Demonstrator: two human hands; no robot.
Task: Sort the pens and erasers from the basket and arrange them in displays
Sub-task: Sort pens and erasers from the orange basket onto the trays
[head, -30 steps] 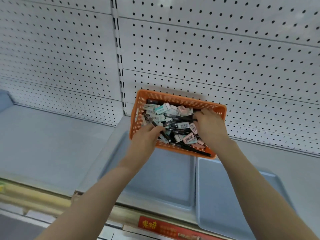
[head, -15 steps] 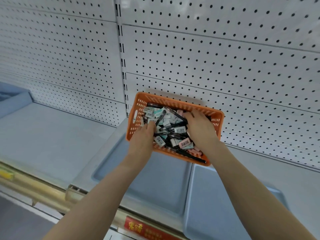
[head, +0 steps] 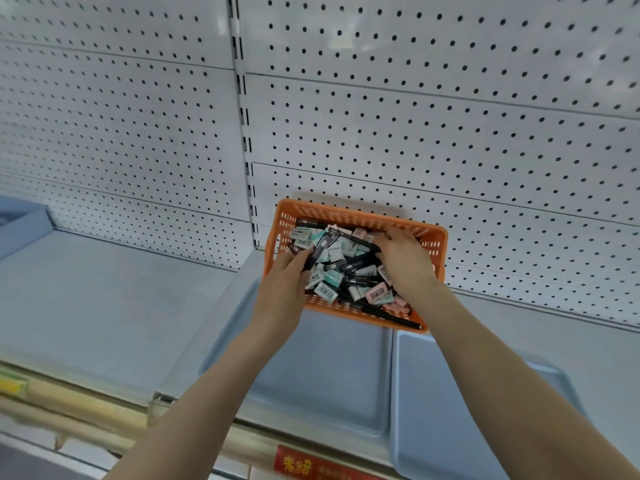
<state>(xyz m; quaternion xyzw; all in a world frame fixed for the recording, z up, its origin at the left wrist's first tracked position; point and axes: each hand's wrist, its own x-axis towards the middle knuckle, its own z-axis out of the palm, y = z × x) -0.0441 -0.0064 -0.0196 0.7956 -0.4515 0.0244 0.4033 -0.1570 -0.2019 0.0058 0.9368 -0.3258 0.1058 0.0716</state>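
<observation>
Blue trays (head: 322,375) are laid side by side nearest. Beyond, a black pen (head: 320,249) is gripped in the left hand (head: 287,275); a second pen (head: 360,241) is pinched by the right hand (head: 405,263). Both are held among erasers (head: 325,291) inside the orange basket (head: 346,216), with the pegboard (head: 415,133) just behind.

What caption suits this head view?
Left hand grips a pen, right hand reaches into the basket near two trays.

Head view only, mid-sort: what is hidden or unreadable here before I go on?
All head view.
- Right hand: fingertips hidden by its own back, grip unclear.
- Basket lower layers: buried under pens and erasers.
- Eraser labels: too small to read.
- Red shelf tag: blurred, cut by the bottom edge.
- Blue bin: cut by the left edge.
</observation>
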